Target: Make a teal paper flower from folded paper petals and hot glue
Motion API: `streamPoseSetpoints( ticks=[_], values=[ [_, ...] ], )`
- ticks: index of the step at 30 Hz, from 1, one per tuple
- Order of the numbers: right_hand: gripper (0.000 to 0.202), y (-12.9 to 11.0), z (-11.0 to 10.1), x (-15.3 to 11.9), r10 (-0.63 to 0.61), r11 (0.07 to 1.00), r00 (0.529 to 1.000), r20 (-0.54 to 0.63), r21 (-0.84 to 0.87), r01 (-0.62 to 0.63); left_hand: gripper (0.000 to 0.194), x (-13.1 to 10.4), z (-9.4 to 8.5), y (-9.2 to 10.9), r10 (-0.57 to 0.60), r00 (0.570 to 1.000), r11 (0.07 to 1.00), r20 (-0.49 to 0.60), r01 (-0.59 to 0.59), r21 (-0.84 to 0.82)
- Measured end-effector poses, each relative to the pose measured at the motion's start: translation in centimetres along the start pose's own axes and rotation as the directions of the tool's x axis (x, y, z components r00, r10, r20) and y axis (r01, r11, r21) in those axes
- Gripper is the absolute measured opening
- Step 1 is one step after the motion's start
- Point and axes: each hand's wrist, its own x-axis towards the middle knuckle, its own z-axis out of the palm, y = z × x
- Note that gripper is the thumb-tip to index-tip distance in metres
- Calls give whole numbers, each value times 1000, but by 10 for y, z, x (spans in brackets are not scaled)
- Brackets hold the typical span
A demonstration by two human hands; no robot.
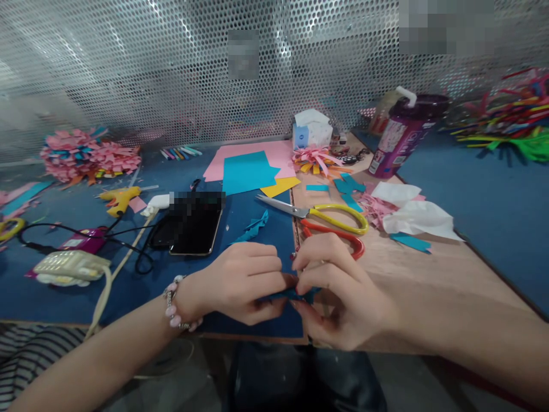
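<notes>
Between my two hands, near the table's front edge, is a small piece of folded blue paper. My left hand is closed on its left part, with a beaded bracelet at the wrist. My right hand pinches the other end, thumb below and fingers above. Just beyond the hands lie scissors with yellow and red handles, their blades apart and pointing left. Another crumpled blue paper piece rests on the blue surface behind my left hand.
A phone, cables, a power strip and a yellow glue gun lie left. Coloured sheets and a tissue box stand behind. Right are a purple cup, tissues and paper scraps.
</notes>
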Motion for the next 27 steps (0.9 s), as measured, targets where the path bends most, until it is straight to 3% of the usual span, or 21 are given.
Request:
streamPoseSetpoints(
  ticks=[9,18,27],
  values=[
    [24,-1,-1,1,3,1000,999,36,28,-4,3,-2,1,-1,-29,999,996,20,31,-80],
    [18,-6,-5,7,192,972,978,80,124,-201,13,5,-2,4,-201,979,948,31,202,-244],
    [19,-4,-6,8,185,968,978,90,157,-198,12,2,-1,3,-227,972,934,57,233,-271]
  ],
)
